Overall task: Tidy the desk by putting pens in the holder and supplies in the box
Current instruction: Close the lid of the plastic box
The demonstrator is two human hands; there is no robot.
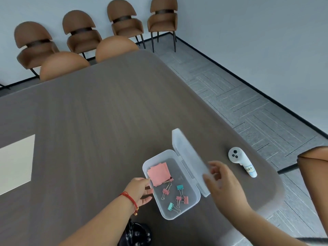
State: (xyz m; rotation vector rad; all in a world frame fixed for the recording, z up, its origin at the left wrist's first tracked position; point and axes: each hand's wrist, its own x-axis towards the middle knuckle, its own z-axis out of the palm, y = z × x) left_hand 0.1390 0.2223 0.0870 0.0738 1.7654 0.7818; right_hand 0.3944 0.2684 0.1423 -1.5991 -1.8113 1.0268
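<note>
The broad dark wood-grain surface (106, 121) carried the work at its near right end, with brown upholstered chairs (79, 31) ranged along the far wall. There sat the clear plastic rectangular box (192, 196), its hinged translucent lid (188, 157) thrown back to the right and partly raised. Inside lay a stack of pink square paper notes (158, 174) at the far end and several pink and teal binder clips (179, 197) scattered toward the near end, so the supplies looked to be already in. A white handheld controller with a labelled handle (242, 161) lay on the surface to the right of the box, well apart from it.

The step in hand appeared to be closing the box. The right hand (223, 181) had its grip loosely spread, fingers touching the lid's free edge without clamping. The left hand (140, 191), a red cord at its wrist, rested against the box's left wall with its grip relaxed and holding nothing. To close it well, the left hand should brace the base while the right swings the lid over; the notes should lie flat below the rim first. No pens could be seen, and a dark object at the near edge was too cut off to identify.
</note>
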